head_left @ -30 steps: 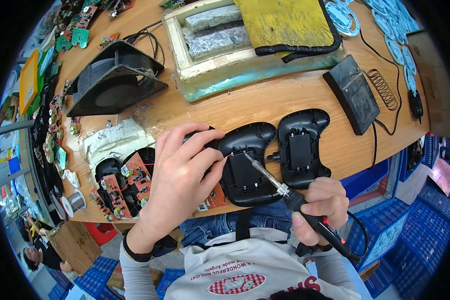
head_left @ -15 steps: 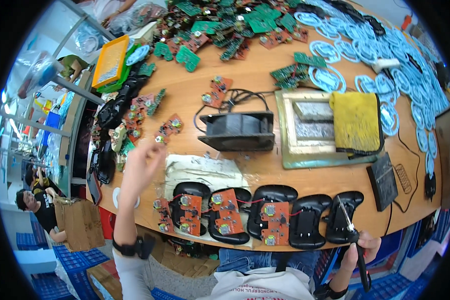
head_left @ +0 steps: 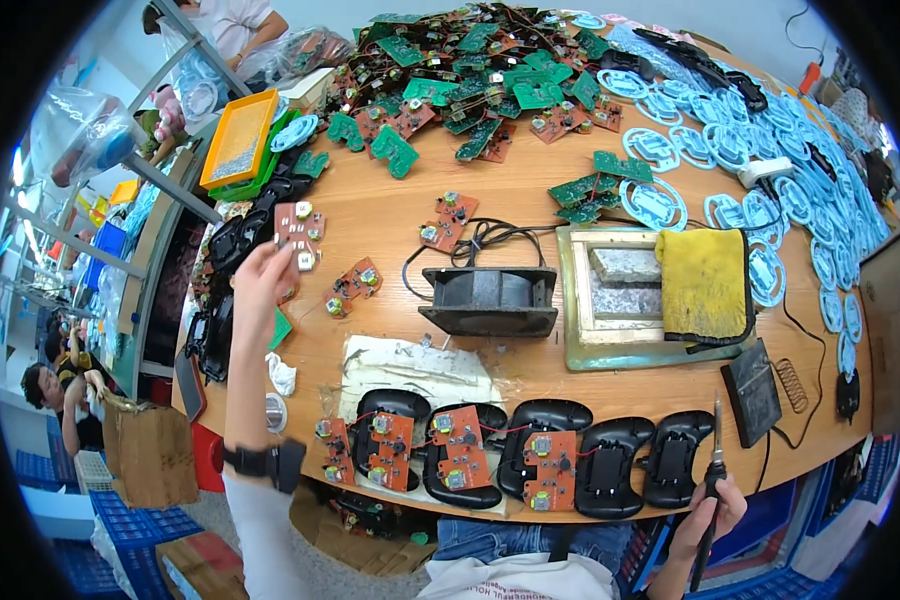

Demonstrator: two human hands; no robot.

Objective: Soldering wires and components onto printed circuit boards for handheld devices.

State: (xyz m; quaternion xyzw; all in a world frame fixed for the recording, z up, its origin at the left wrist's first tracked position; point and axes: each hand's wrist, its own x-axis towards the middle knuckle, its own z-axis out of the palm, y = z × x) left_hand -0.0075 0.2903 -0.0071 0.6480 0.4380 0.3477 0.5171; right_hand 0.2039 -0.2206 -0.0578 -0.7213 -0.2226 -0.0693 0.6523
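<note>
My left hand (head_left: 263,283) is closed, pinching a reddish-brown circuit board (head_left: 288,225) by its lower edge, above the pile at the table's left side. In my right hand (head_left: 710,510) is a soldering iron (head_left: 717,472), held by its dark handle with the metal tip pointing up and away. Along the near edge lie several black controller-shaped shells (head_left: 610,465). Orange-brown circuit boards (head_left: 552,470) rest on or against some of them, with thin red wires. A loose pair of boards (head_left: 353,287) lies just right of my left hand.
A black fan (head_left: 485,300) stands mid-table, beside a framed tray (head_left: 580,345) with metal blocks and a yellow cloth (head_left: 705,285). Behind are heaped green boards (head_left: 430,90); light-blue rings (head_left: 710,145) cover the right. An orange bin (head_left: 240,140) is far left. Other people are beyond.
My left hand has moved up and left and now holds a circuit board. My right hand has turned the soldering iron more upright, its tip now right of the last shell.
</note>
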